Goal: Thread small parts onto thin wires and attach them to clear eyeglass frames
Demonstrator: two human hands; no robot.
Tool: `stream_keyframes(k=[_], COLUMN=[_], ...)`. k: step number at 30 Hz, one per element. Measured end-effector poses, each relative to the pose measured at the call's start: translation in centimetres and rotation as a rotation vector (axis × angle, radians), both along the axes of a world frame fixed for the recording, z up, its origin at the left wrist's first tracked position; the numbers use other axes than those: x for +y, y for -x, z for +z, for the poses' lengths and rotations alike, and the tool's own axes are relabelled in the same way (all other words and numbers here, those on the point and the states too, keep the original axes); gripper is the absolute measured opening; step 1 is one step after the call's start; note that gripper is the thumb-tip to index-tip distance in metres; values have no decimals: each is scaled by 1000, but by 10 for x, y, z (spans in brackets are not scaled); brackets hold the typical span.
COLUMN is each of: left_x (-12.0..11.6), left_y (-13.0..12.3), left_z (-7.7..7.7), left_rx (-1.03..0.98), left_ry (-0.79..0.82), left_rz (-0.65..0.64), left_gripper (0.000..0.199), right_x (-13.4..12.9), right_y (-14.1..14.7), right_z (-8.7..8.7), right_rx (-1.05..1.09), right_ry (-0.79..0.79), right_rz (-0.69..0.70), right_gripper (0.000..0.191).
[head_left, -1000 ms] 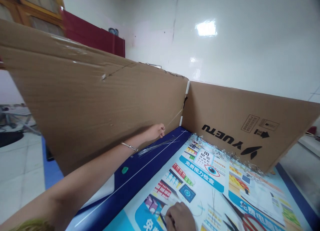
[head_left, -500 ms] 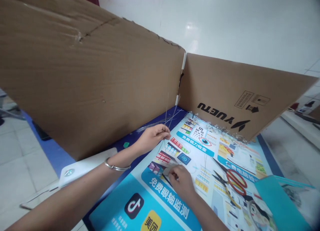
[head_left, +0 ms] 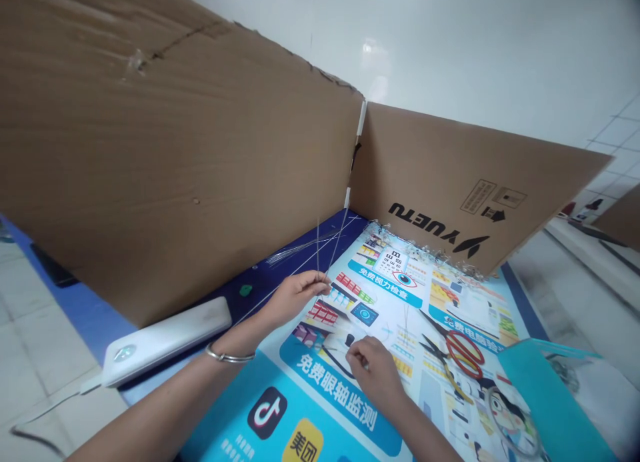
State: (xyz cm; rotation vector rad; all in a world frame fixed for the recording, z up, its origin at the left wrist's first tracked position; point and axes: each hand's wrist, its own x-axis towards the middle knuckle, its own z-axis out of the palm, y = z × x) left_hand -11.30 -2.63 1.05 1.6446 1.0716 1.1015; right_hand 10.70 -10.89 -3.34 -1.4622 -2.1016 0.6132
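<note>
- Left hand [head_left: 295, 295]: fingers closed on thin wires [head_left: 318, 242], which stand upright before the cardboard panel [head_left: 175, 149].
- Right hand [head_left: 373, 372]: fingertips pinched together above the printed banner [head_left: 340, 409]; any held item is too small to tell.
- Red-handled scissors [head_left: 457, 352]: lying on the banner, right of that hand.

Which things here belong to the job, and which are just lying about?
In use:
- left hand, holding thin upright pale wires
- right hand, pinching something small on the blue-and-white printed banner

Lying about:
- red-handled scissors
- long white plastic bar
- teal card
</note>
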Motion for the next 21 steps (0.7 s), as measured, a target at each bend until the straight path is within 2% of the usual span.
stream_keyframes(k=[3, 11, 21], left_x=[1, 4, -3], left_y=[-1, 5, -3], left_z=[-7, -17, -29], left_rx=[-33, -254, -280], left_ry=[-31, -92, -65], left_rz=[22, 202, 220], left_gripper=[19, 16, 21], right_x=[2, 15, 22], right_y=[3, 20, 31], right_z=[-4, -11, -19], right_rx=[28, -22, -177], right_ry=[3, -60, -124], right_rz=[-29, -4, 51], right_gripper=[13, 12, 14])
